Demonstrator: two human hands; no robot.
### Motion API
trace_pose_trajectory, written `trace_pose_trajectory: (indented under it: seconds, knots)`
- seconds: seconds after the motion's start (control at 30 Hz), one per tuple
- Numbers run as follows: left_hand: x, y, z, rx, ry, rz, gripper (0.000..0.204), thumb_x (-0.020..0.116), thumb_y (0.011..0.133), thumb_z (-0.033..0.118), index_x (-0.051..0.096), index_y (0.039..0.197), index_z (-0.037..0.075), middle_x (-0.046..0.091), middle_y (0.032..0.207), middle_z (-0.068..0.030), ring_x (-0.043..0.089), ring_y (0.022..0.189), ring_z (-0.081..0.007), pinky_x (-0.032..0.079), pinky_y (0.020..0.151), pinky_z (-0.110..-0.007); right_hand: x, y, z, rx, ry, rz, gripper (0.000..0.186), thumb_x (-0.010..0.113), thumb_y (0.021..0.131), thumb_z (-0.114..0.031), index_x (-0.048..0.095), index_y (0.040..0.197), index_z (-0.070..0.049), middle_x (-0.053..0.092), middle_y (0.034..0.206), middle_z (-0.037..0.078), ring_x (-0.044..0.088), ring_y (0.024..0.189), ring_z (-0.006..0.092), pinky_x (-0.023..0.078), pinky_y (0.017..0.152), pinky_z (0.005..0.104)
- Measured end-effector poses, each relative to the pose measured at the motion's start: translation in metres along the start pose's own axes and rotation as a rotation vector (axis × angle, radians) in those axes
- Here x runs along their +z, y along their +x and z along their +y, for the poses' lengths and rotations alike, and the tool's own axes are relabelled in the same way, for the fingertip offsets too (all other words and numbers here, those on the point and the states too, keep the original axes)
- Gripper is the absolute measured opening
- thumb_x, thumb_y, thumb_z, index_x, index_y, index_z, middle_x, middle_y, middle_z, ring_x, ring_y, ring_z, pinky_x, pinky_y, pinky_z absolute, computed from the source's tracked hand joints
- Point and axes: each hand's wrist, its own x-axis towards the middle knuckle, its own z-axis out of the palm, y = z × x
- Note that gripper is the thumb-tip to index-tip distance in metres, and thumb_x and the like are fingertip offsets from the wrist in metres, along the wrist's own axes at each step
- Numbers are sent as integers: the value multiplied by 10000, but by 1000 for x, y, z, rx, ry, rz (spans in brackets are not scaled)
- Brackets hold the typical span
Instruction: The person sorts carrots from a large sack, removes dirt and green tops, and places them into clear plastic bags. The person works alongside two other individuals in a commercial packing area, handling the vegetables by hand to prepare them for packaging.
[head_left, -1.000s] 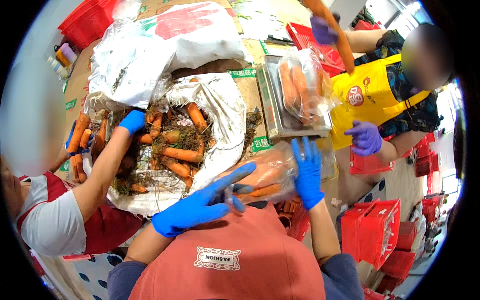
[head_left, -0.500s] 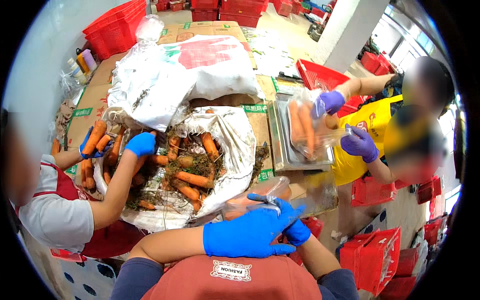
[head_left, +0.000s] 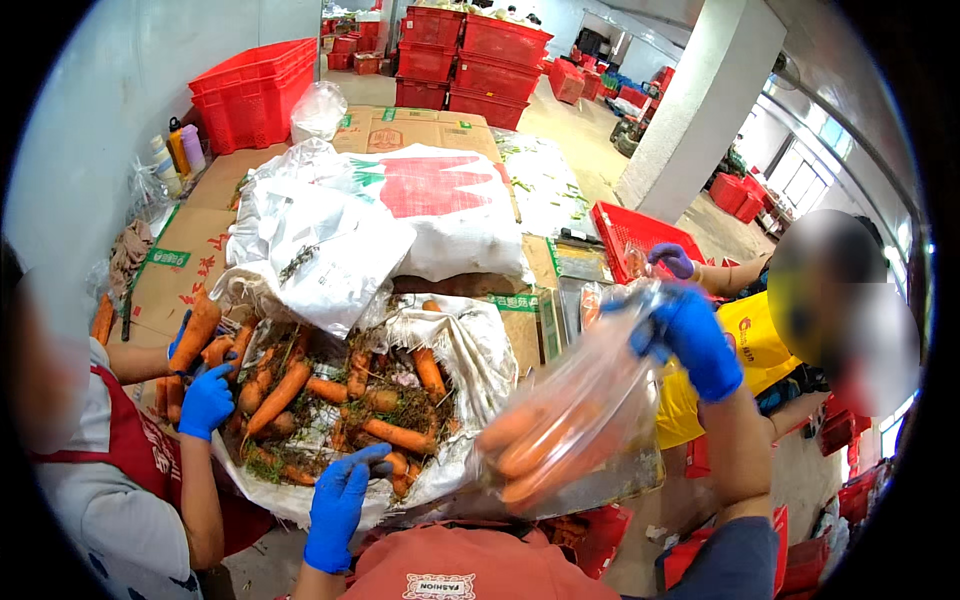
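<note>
My right hand point(head_left: 697, 338), in a blue glove, grips the gathered top of a clear plastic bag point(head_left: 620, 385). Several carrots point(head_left: 545, 440) lie inside the hanging, tilted bag, at the right of the sack. At the near edge of an opened white woven sack point(head_left: 478, 345), my left hand point(head_left: 340, 505), also gloved in blue, has its fingers stretched out and apart, holding nothing. Its fingertips are beside loose carrots point(head_left: 400, 436) lying among withered green tops point(head_left: 375, 405) in the sack; whether they touch is unclear.
At left, a co-worker's blue-gloved hands point(head_left: 207, 400) handle carrots. A purple-gloved hand point(head_left: 672, 260) of a person in a yellow apron point(head_left: 765, 330) reaches by a red crate point(head_left: 640, 238). A printed white sack point(head_left: 440, 205) lies behind on the cardboard point(head_left: 190, 230); a pillar point(head_left: 690, 110) stands beyond.
My hands have parted: the right has lifted the bag of carrots up and right, while the left has moved left to the sack. The purple-gloved person's bag has left the near side of the scale.
</note>
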Motion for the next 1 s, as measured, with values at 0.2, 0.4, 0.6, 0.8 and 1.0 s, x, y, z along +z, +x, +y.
trace_pose_trajectory:
  seconds: [0.2,0.4,0.6,0.8,1.0]
  knots:
    - [-14,18,-20,-70,-69,-3,375,428,949,247,546,1152,-45,589,1105,-158,586,971,-237,467,870,-373,-79,142,-56,-140,-323,284,207,563,821,-214,596,712,-42,442,529,-5,409,392,94,346,377,237]
    - [-27,44,-21,-344,-96,99,370,455,931,218,492,1212,-20,608,1023,-126,592,927,-205,516,775,-379,-94,279,-38,-206,-462,142,177,573,804,-101,677,925,-25,564,605,21,461,435,74,380,406,222]
    - [-112,141,-104,-647,995,-785,331,467,903,362,593,1098,126,582,936,-143,586,829,-275,471,715,-371,-68,371,73,-91,-775,-24,284,703,726,-212,678,976,-80,664,800,100,618,673,181,501,623,302]
    - [-117,122,-85,-38,1439,-775,230,537,853,289,661,977,139,629,934,-93,588,860,-296,461,739,-385,-13,408,212,-22,-988,-19,291,592,714,-169,637,957,-14,617,958,230,610,856,340,473,752,382]
    - [-18,95,-63,-327,167,47,345,440,946,213,547,1170,-26,608,1070,-131,580,980,-211,461,869,-336,62,268,268,-659,-735,245,396,604,781,-72,528,1169,-40,568,1099,205,554,1015,325,447,846,382]
